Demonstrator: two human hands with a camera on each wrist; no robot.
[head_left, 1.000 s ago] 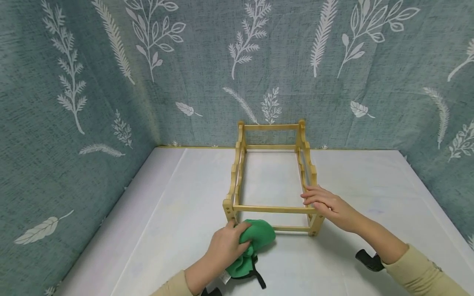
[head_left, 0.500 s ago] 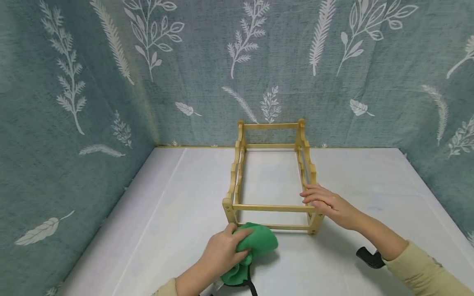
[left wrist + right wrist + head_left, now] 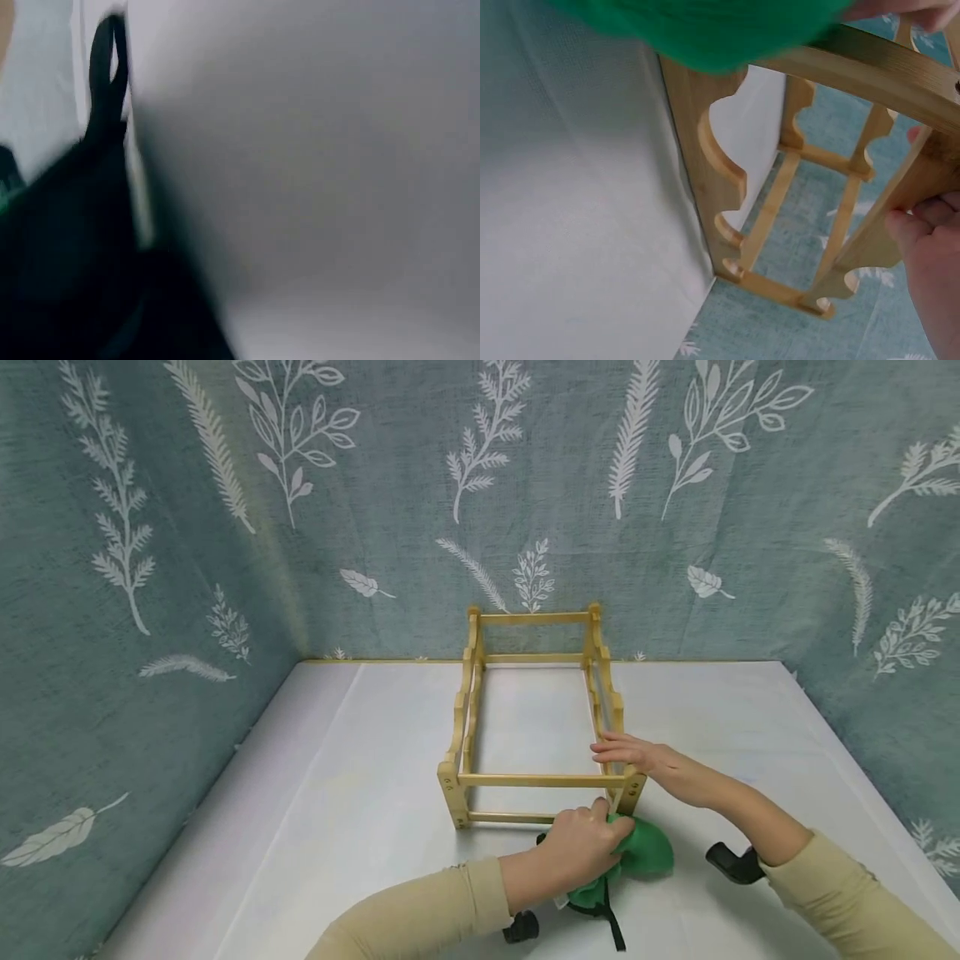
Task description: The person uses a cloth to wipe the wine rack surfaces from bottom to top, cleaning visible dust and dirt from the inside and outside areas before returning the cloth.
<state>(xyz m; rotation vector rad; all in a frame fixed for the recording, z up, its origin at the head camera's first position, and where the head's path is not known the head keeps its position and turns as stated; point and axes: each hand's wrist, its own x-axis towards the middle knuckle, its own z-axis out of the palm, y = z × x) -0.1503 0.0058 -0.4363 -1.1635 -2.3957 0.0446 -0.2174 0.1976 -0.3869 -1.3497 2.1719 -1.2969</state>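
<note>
A light wooden rack with scalloped side rails stands in the middle of the table. My left hand grips a bunched green cloth with black trim and a hanging loop, against the rack's near right leg. In the right wrist view the green cloth crosses the top, over the rack's near end. My right hand lies across the right upper rail; its thumb and fingers hold that board in the right wrist view. A blurred black loop of the cloth hangs in the left wrist view.
The white table extends around the rack. Behind its far edge rises a blue-green curtain with white leaf prints, and another side of it stands at the left. Black wrist gear sits under the right forearm.
My left hand has carried the green cloth rightward along the rack's near end, from the left leg to the right leg. My right hand stays on the right rail.
</note>
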